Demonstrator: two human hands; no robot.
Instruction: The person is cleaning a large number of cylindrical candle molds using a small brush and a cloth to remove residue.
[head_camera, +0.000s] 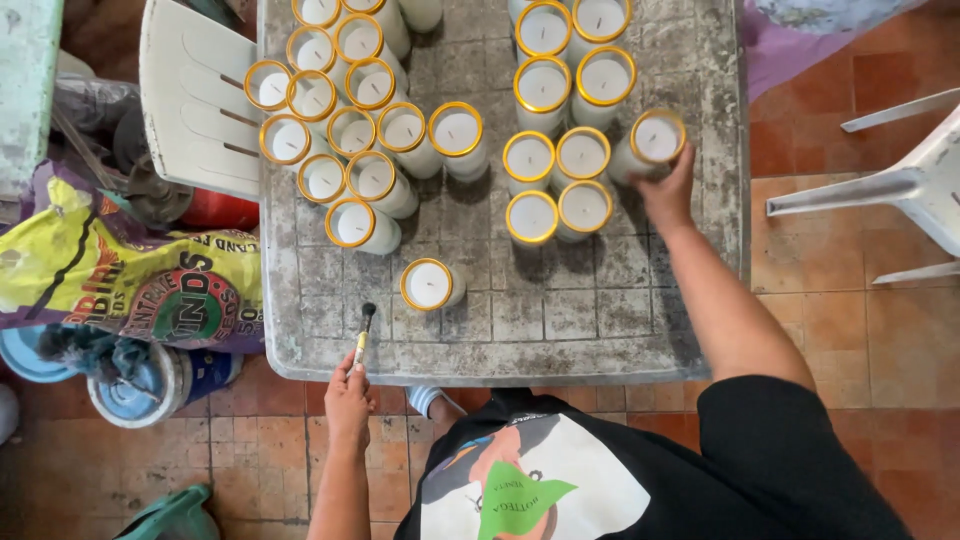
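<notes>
Left hand: your left hand (347, 398) was at the near edge of the counter (600, 320), and its grip was closed on a small brush (363, 335) with a dark tip pointing away from you.
Right hand: your right hand (667, 190) reached far over the counter, and its grip was closed around a candle jar (652, 143) at the right end of the group.
Held jar: it was a glass jar with white wax and a yellow rim; it leaned a little and stood just beside the right cluster of jars (560, 185).
Single jar: one jar (430, 285) stood alone near the brush, apart from the other groups.
Left cluster: many jars with yellow rims (350, 130) stood close together on the left half of the counter.
Counter: it was grey, worn and stained.
Around: a white plastic chair (195, 95) stood at the left, another white chair (900, 185) at the right, and a printed sack (130, 280) lay on the tiled floor (840, 340) beside a blue bucket (140, 385).
</notes>
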